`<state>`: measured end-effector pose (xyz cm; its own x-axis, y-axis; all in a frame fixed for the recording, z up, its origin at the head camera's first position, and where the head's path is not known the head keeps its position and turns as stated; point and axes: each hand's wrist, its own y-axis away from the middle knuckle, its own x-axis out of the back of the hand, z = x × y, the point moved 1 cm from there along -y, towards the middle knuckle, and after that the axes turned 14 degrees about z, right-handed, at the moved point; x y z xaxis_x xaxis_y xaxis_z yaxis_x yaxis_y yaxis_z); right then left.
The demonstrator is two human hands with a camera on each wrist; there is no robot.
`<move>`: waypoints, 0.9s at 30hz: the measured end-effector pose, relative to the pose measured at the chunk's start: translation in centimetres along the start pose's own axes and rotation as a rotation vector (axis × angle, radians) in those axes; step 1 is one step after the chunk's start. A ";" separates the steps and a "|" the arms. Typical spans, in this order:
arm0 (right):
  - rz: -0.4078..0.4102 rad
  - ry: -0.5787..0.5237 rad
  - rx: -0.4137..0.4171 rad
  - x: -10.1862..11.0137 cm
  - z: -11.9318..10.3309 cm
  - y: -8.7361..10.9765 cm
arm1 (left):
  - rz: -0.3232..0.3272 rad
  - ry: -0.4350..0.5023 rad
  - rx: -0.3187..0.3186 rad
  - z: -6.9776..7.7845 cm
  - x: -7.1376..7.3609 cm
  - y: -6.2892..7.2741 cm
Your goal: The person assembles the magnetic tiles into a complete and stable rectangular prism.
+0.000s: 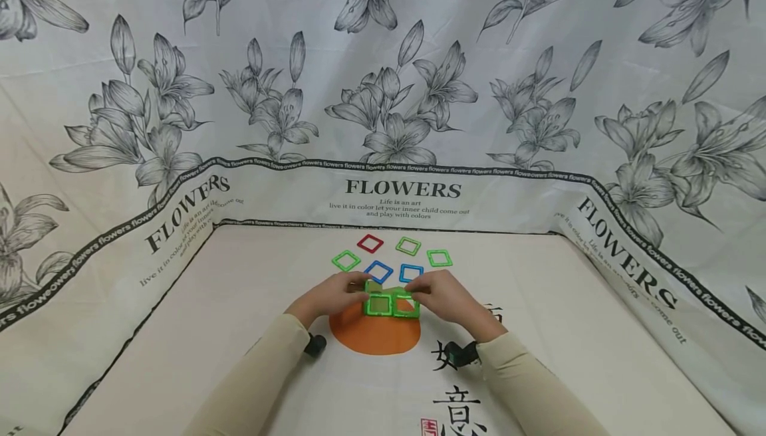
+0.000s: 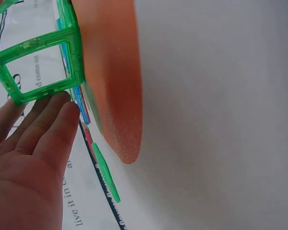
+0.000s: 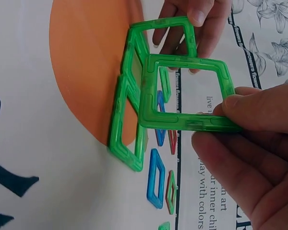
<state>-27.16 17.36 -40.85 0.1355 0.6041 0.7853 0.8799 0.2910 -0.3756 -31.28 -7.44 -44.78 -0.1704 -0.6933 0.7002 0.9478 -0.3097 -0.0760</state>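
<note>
Two green magnetic tiles (image 3: 116, 120) lie flat side by side on the table, over an orange circle. Another green square tile (image 3: 150, 91) stands up from them at their far side. My right hand (image 1: 445, 296) pinches that tile's outer edge between thumb and fingers. Beside it rises a fourth green tile (image 3: 158, 23), its corner held by my left hand (image 1: 332, 296) with the thumb on one face and fingers behind. In the left wrist view, my left fingers (image 2: 57, 120) reach up to the edge of a green tile frame.
Beyond my hands lie loose tiles: a red one (image 1: 365, 248), two blue ones (image 1: 411, 265) and several green ones (image 1: 441, 265). The cloth (image 1: 239, 303) carries an orange circle (image 1: 374, 339) and black characters (image 1: 457, 409). A flower-printed curtain (image 1: 401, 137) surrounds the table.
</note>
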 end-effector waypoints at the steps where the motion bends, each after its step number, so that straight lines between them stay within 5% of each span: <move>1: -0.004 0.003 0.006 0.0 -0.1 0.0 | 0.001 -0.002 -0.002 0.0 0.0 0.0; 27: -0.055 0.004 0.145 -1.8 -1.8 0.2 | -0.003 0.011 -0.066 0.3 0.5 0.3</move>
<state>-26.46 15.03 -41.43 0.0911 0.5815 0.8084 0.8112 0.4275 -0.3989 -30.99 -7.66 -44.28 -0.1763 -0.6995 0.6925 0.9277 -0.3533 -0.1208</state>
